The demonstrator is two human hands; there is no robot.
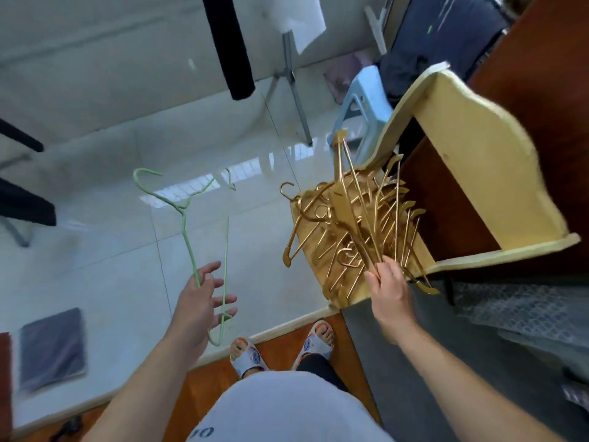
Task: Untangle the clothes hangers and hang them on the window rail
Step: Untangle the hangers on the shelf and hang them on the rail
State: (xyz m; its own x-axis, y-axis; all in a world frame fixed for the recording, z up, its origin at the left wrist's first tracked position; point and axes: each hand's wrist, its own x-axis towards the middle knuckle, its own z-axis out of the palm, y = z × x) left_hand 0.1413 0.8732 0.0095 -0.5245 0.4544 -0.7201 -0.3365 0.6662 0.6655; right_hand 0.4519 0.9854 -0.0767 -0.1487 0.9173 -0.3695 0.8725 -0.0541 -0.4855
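Glossy floor tiles (111,244) lie below as the left hand (197,301) loosely holds a freed green hanger (188,237) while the right hand (390,295) pinches the gold hanger tangle (347,224); lifting one hook slowly should work best

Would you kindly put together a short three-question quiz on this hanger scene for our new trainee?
1. True or false: the thin green wire hanger lies across the left hand.
2. The tangled pile of gold metal hangers rests on: A) the pale blue plastic stool, B) the yellow wooden surface, C) the glossy tiled floor.
3. Which hand is gripping hangers in the gold pile?

Key: 1 true; 2 B; 3 the right hand.
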